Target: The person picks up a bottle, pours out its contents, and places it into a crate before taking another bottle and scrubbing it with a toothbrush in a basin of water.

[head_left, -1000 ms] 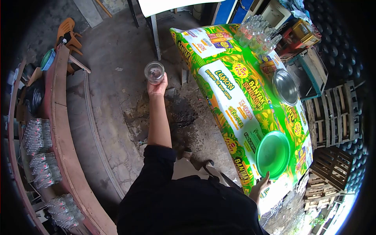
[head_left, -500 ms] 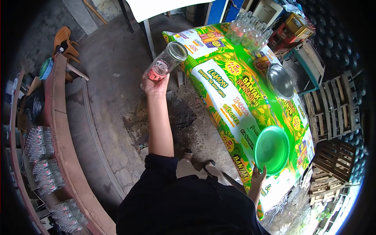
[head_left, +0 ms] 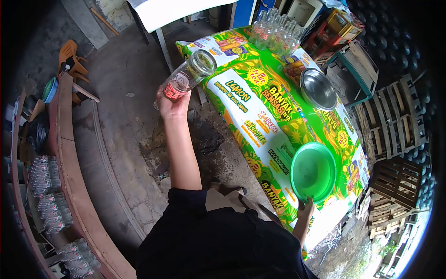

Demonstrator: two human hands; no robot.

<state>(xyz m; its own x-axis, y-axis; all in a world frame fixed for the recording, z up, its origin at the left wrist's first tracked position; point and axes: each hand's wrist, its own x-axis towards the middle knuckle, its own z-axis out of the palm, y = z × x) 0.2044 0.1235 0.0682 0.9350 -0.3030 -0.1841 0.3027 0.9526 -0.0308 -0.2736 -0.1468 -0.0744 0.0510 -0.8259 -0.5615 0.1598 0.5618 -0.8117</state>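
Observation:
My left hand (head_left: pixel 174 104) is wrapped around a clear glass bottle (head_left: pixel 182 80) with a red and white printed label. It is held out past the table's left edge, tilted, its wide round end pointing up and to the right. My right hand (head_left: pixel 305 210) grips the near rim of a green plastic basin (head_left: pixel 314 172), thumb at the edge; some of its fingers are hidden beneath. The basin stands on a table with a green and white printed cover (head_left: pixel 260 104). Farther along the cover sits a steel bowl (head_left: pixel 318 89).
Several glass bottles (head_left: pixel 276 33) stand at the table's far end, near a red and yellow crate (head_left: pixel 341 28). Wooden pallets (head_left: pixel 392 116) lean on the right. Along the left, more bottles (head_left: pixel 46 174) lie stacked behind a brown bench (head_left: pixel 69 153). An orange chair (head_left: pixel 72 58) stands beyond.
The view has turned a little, so the table and its things sit farther left. The bottle in my left hand is turned slightly, showing more label. My right hand stays at the basin's rim.

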